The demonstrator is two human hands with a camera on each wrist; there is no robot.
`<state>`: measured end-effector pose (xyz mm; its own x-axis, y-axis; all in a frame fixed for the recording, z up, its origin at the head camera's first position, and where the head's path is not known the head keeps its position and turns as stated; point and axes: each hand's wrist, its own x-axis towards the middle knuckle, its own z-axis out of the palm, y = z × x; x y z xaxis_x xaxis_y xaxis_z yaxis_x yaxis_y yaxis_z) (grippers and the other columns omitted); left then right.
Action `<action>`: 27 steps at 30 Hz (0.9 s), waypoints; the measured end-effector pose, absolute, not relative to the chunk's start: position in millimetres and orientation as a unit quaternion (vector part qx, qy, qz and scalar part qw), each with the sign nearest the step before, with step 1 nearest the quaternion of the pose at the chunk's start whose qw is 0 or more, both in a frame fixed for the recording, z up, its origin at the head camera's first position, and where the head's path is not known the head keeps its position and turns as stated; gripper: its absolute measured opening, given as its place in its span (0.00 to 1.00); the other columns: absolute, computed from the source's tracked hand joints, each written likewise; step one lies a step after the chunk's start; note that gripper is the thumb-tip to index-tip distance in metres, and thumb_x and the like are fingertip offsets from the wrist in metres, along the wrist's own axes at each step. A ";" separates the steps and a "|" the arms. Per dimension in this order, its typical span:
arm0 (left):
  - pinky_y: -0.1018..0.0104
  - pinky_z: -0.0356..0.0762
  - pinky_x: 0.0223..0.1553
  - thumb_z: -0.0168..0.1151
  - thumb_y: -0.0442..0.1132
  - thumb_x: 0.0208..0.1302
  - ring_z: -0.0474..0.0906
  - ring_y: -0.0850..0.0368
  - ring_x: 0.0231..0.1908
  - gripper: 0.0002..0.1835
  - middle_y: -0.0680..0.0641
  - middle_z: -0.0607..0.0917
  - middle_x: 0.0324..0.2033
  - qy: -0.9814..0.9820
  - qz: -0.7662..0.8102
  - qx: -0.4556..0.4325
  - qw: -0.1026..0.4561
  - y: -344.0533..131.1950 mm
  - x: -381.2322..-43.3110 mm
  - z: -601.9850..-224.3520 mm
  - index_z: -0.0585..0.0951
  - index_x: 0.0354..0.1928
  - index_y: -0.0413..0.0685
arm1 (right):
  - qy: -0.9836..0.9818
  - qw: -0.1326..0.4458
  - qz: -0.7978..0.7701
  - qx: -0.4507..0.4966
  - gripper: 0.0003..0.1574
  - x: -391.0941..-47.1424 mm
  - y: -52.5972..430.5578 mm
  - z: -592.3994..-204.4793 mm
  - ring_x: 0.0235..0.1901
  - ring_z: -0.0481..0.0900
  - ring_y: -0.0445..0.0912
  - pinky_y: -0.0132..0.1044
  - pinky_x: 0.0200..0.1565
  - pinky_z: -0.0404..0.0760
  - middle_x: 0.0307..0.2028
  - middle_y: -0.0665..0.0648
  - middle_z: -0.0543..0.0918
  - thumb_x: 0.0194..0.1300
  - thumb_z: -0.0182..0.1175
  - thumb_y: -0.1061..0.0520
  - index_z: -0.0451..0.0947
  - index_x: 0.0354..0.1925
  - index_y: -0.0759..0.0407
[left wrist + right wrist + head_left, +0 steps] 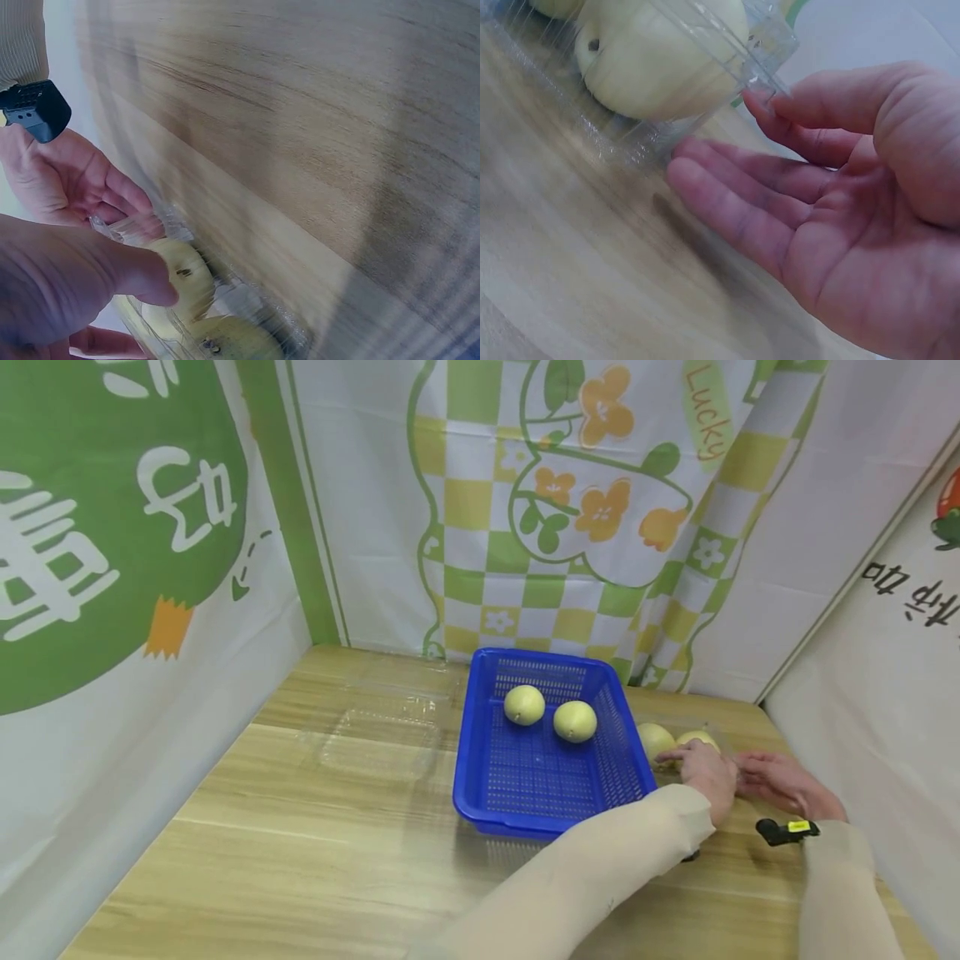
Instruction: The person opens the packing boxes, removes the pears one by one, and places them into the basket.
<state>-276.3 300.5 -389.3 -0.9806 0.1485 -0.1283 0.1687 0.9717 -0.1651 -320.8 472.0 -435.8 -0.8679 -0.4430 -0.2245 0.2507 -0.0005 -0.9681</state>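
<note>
A clear plastic clamshell box (615, 142) with two pale yellow round pears (180, 277) inside stands on the table, just right of the blue basket. My left hand (708, 775) reaches across the box; in the left wrist view its thumb (142, 274) lies over the near pear, with fingers on the box's other side. At the box's right end is my right hand (787, 785). Its thumb and index finger pinch the plastic edge, while the other fingers extend beside the corner in the right wrist view.
Two more pears (575, 722) lie in the blue basket (467, 752). Left of it an open clear plastic box (378, 743) sits on the wooden table (300, 860). A patterned curtain (510, 527) hangs behind, and a printed white sheet (885, 693) stands close by my right arm.
</note>
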 end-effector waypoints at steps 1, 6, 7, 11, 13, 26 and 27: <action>0.34 0.71 0.39 0.38 0.54 0.72 0.66 0.57 0.54 0.15 0.64 0.72 0.54 0.991 -0.089 0.082 0.057 300.3 -275.9 -389.1 0.67 0.53 0.91 | 0.655 0.252 -0.708 -0.079 0.22 -321.0 472.6 -436.3 0.38 0.81 0.42 0.35 0.42 0.80 0.36 0.52 0.83 0.72 0.38 0.66 0.80 0.38 0.56; 0.33 0.71 0.38 0.38 0.52 0.72 0.67 0.56 0.54 0.16 0.65 0.72 0.53 0.992 -0.079 0.080 0.053 300.3 -274.5 -388.2 0.69 0.52 0.89 | 0.623 0.281 -0.721 -0.112 0.25 -322.2 475.3 -438.2 0.41 0.81 0.43 0.36 0.45 0.79 0.39 0.54 0.83 0.72 0.34 0.67 0.80 0.41 0.58; 0.33 0.71 0.38 0.38 0.52 0.72 0.67 0.55 0.54 0.16 0.64 0.72 0.53 0.992 -0.079 0.080 0.055 299.9 -273.9 -387.8 0.69 0.52 0.89 | 0.620 0.284 -0.722 -0.117 0.25 -322.2 475.2 -438.0 0.41 0.81 0.43 0.36 0.45 0.79 0.39 0.54 0.83 0.72 0.34 0.67 0.80 0.41 0.58; 0.33 0.71 0.38 0.38 0.52 0.72 0.67 0.55 0.54 0.16 0.64 0.73 0.53 0.991 -0.082 0.085 0.059 298.1 -272.7 -386.3 0.69 0.51 0.89 | 0.622 0.287 -0.717 -0.125 0.24 -322.5 473.7 -437.2 0.42 0.81 0.43 0.36 0.46 0.79 0.39 0.53 0.83 0.72 0.35 0.67 0.79 0.41 0.58; 0.33 0.71 0.37 0.37 0.52 0.72 0.67 0.55 0.53 0.16 0.64 0.73 0.53 0.991 -0.082 0.088 0.060 297.6 -272.9 -386.0 0.69 0.51 0.89 | 0.624 0.285 -0.717 -0.127 0.23 -322.8 472.8 -436.9 0.42 0.81 0.43 0.36 0.46 0.79 0.39 0.53 0.83 0.72 0.35 0.67 0.79 0.41 0.58; 0.37 0.71 0.38 0.40 0.58 0.69 0.62 0.60 0.58 0.18 0.68 0.66 0.57 0.986 -0.116 0.085 0.082 295.2 -270.6 -384.5 0.61 0.59 0.88 | 0.666 0.268 -0.689 -0.096 0.21 -320.5 471.7 -433.3 0.40 0.81 0.41 0.34 0.45 0.80 0.38 0.50 0.84 0.72 0.38 0.65 0.79 0.38 0.55; 0.38 0.72 0.38 0.41 0.59 0.67 0.62 0.60 0.57 0.18 0.68 0.66 0.57 0.986 -0.116 0.093 0.080 292.7 -269.8 -383.2 0.63 0.59 0.87 | 0.663 0.270 -0.691 -0.098 0.22 -320.2 471.7 -433.3 0.41 0.81 0.41 0.34 0.45 0.80 0.39 0.50 0.84 0.72 0.37 0.66 0.79 0.38 0.55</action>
